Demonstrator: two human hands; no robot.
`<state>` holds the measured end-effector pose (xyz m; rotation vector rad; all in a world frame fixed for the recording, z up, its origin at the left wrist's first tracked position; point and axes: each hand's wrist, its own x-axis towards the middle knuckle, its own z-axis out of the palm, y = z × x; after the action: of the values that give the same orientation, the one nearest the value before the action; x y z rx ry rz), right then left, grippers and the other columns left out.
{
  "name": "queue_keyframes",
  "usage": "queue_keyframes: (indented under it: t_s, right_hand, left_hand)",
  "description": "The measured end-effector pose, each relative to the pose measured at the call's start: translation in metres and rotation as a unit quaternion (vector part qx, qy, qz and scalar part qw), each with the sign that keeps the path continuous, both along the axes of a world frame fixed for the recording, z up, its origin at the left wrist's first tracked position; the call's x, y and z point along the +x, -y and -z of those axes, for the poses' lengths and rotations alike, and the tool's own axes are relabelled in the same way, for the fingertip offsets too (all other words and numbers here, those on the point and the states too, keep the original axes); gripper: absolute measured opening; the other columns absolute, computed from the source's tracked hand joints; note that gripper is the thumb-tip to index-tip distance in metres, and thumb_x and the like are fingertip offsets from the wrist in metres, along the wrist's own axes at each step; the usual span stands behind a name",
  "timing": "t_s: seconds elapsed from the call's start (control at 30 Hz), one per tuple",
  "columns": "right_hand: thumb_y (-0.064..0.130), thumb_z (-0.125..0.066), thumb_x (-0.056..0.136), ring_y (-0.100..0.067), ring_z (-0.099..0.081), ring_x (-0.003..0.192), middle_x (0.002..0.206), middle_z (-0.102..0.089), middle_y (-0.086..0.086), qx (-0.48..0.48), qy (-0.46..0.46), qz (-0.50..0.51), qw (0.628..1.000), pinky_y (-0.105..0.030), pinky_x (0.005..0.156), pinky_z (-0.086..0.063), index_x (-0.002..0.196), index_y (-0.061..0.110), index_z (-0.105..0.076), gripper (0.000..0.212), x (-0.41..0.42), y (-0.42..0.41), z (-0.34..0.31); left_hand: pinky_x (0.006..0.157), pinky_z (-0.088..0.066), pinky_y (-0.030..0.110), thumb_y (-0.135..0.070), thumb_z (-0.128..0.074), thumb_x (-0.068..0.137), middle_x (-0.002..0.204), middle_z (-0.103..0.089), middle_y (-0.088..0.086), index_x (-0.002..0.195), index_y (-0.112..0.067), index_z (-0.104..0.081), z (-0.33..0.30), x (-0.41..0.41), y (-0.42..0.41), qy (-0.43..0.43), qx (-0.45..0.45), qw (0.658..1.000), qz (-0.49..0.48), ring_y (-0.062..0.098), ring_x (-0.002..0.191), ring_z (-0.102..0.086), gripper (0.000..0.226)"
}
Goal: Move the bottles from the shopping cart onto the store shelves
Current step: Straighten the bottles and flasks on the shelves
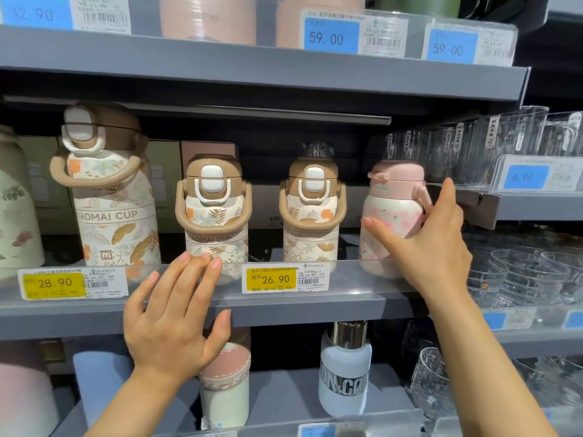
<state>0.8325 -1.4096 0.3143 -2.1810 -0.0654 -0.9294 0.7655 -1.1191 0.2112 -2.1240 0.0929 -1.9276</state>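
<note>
1. the small pink and white bottle with a pink lid (392, 216) is standing on the grey metal middle shelf (284, 305), at the right end of the row, just beside the two small brown-lidded leaf-print bottles (310, 212).
2. i am judging this bottle as placed or nearly so; the shopping cart is out of view, so i cannot tell how many bottles are left.
3. my right hand (432, 244) is cupping the pink bottle with spread, nearly straight fingers, thumb across its front and fingertips by its handle, touching rather than clamping.
4. my left hand (176, 313) is lying flat and open on the shelf's front edge, fingertips reaching the clear plastic lip (362, 269), holding nothing.
</note>
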Motion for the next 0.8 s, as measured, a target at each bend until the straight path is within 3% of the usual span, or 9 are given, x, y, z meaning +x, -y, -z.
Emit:
queue_keyframes:
  t_s: [0.1, 0.17, 0.33, 0.47, 0.57, 0.7, 0.8]
  right_hand:
    - [0.049, -0.076, 0.073, -0.025, -0.037, 0.137, 0.155, -0.032, 0.01, -0.005, -0.033, -0.069, 0.997, -0.049, 0.102, -0.035, 0.153, 0.025, 0.004, 0.116, -0.001, 0.011, -0.007]
    - [0.043, -0.078, 0.073, -0.026, -0.04, 0.135, 0.152, -0.036, 0.01, 0.008, -0.05, -0.089, 0.995, -0.048, 0.102, -0.036, 0.153, 0.026, 0.001, 0.114, -0.001, 0.015, -0.01]
    - [0.064, -0.077, 0.06, -0.029, -0.046, 0.129, 0.149, -0.036, -0.001, 0.001, -0.045, -0.011, 0.999, -0.048, 0.095, -0.041, 0.15, 0.021, -0.015, 0.118, -0.004, -0.001, -0.005]
    - [0.073, -0.072, 0.058, -0.029, -0.045, 0.129, 0.149, -0.032, -0.004, -0.007, -0.042, -0.022, 0.999, -0.051, 0.094, -0.042, 0.151, 0.027, -0.009, 0.121, -0.003, -0.001, -0.003]
    - [0.057, -0.079, 0.062, -0.023, -0.04, 0.131, 0.149, -0.033, -0.001, 0.045, -0.053, -0.111, 0.991, -0.051, 0.102, -0.04, 0.152, 0.032, -0.002, 0.121, 0.003, 0.01, -0.008]
    - [0.023, -0.085, 0.071, -0.009, -0.037, 0.127, 0.131, -0.037, 0.016, 0.109, -0.081, -0.229, 0.964, -0.033, 0.094, -0.038, 0.152, 0.033, 0.0, 0.118, 0.008, 0.014, -0.023]
    - [0.015, -0.084, 0.071, -0.008, -0.036, 0.124, 0.144, -0.04, 0.004, 0.125, -0.082, -0.246, 0.958, -0.03, 0.087, -0.039, 0.151, 0.035, -0.004, 0.115, 0.013, 0.012, -0.025]
  left_hand:
    - [0.113, -0.019, 0.03, -0.039, -0.037, 0.094, 0.129, -0.061, 0.01, 0.136, -0.011, -0.05, 0.0, -0.001, 0.0, 0.004, 0.006, 1.0, -0.004, 0.026, 0.124, -0.05, 0.053]
    - [0.114, -0.019, 0.03, -0.039, -0.037, 0.094, 0.129, -0.061, 0.01, 0.136, -0.011, -0.05, 0.0, -0.001, 0.0, 0.004, 0.005, 1.0, -0.005, 0.026, 0.124, -0.05, 0.053]
    - [0.114, -0.018, 0.03, -0.039, -0.037, 0.093, 0.13, -0.06, 0.01, 0.136, -0.011, -0.05, -0.002, -0.002, 0.001, -0.003, 0.001, 1.0, -0.004, 0.026, 0.125, -0.05, 0.052]
    - [0.113, -0.019, 0.031, -0.038, -0.038, 0.093, 0.13, -0.061, 0.01, 0.136, -0.011, -0.05, -0.002, -0.003, 0.001, -0.009, -0.002, 1.0, 0.001, 0.025, 0.125, -0.05, 0.052]
    - [0.113, -0.02, 0.031, -0.038, -0.037, 0.094, 0.131, -0.059, 0.009, 0.136, -0.011, -0.05, -0.001, -0.002, 0.001, -0.013, -0.007, 1.0, 0.003, 0.025, 0.124, -0.05, 0.052]
    - [0.113, -0.02, 0.031, -0.039, -0.037, 0.093, 0.13, -0.06, 0.009, 0.135, -0.011, -0.051, -0.001, -0.003, 0.001, -0.014, -0.006, 1.0, 0.004, 0.025, 0.124, -0.05, 0.052]
    - [0.113, -0.019, 0.031, -0.039, -0.037, 0.094, 0.133, -0.055, 0.007, 0.136, -0.011, -0.049, -0.001, -0.003, 0.002, -0.013, -0.006, 1.0, 0.003, 0.025, 0.124, -0.049, 0.052]
